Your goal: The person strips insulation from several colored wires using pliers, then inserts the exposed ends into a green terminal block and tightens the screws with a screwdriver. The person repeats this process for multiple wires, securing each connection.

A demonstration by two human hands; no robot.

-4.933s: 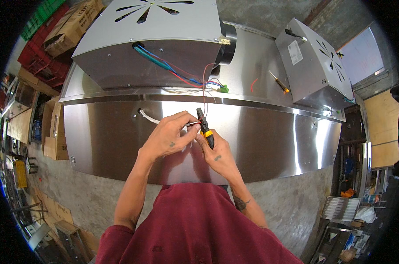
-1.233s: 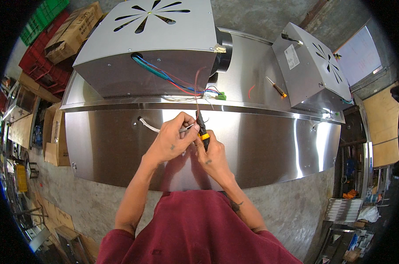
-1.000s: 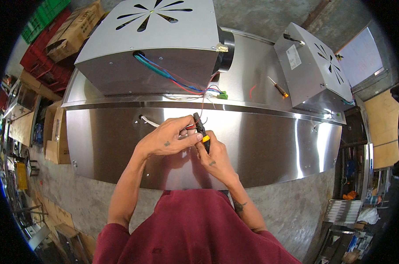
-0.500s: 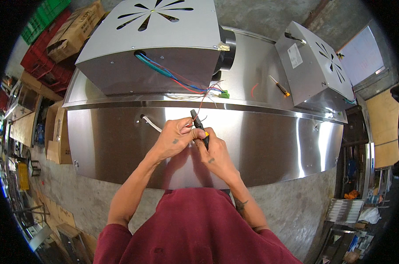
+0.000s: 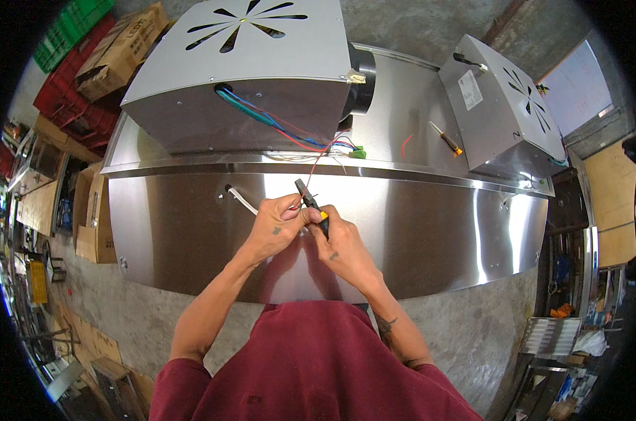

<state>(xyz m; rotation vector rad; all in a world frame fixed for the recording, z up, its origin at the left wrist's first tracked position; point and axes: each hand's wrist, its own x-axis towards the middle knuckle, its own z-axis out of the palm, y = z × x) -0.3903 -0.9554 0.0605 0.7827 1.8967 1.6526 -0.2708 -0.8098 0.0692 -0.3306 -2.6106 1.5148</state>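
My left hand (image 5: 274, 223) is closed in a pinch on a thin red wire (image 5: 313, 170), over the front steel panel (image 5: 416, 231). That wire runs up to the wire bundle (image 5: 290, 133) coming out of the large metal box. A white cable (image 5: 243, 201) leaves a hole in the panel and passes behind my left hand; its end is hidden. My right hand (image 5: 344, 247) is wrapped around black-and-yellow pliers (image 5: 308, 194), their jaws pointing up and left beside the red wire. Whether the jaws grip the wire is too small to tell. A green connector (image 5: 358, 152) lies on the ledge beyond.
The large metal box (image 5: 226, 119) with a slotted top stands at the back left. A smaller similar box (image 5: 504, 105) is at the right. Between them lie a screwdriver (image 5: 447, 139) and a red wire scrap (image 5: 406, 145). Cardboard boxes (image 5: 121, 52) and crates (image 5: 65, 105) fill the left.
The pliers' jaws have shifted slightly left, and both hands have moved a little with them. The red wire now bends differently between my left hand and the bundle.
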